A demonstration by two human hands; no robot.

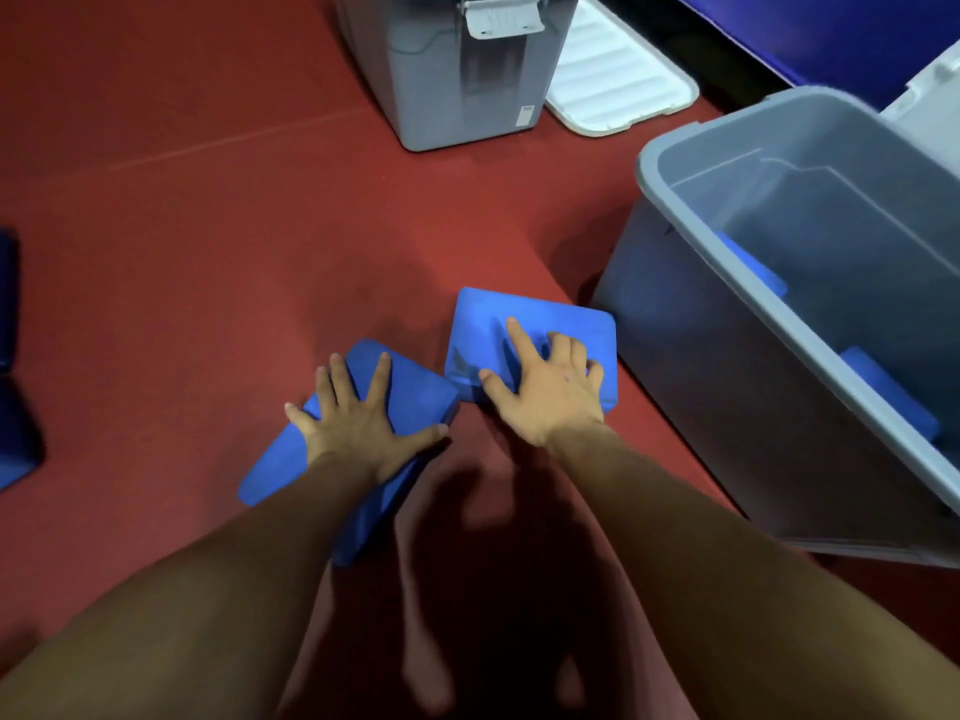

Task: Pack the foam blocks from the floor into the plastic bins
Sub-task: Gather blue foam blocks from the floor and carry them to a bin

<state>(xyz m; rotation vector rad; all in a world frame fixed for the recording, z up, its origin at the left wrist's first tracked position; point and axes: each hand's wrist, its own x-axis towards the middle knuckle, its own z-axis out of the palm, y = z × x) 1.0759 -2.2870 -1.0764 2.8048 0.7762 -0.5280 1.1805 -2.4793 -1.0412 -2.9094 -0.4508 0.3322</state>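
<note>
Just right of the right hand [545,392], a large open grey plastic bin [779,324], two blue foam slabs [889,400] already lying inside. Well ahead of both hands, a second grey plastic bin [457,85] with a latch, and a white ribbed plastic lid [618,70] flat beside it. Under the left hand [358,420], a blue rectangular foam block [415,392], one end seemingly raised off the red floor [182,226], spanned by spread fingers, thumb hooked over its edge. Under the right hand, a matching blue foam block [488,324], flat on the floor, clawed by curled fingers and thumb. Probably the pick-up step. Next, lift both blocks and swing right, clearing the near bin's rim before letting go.
</note>
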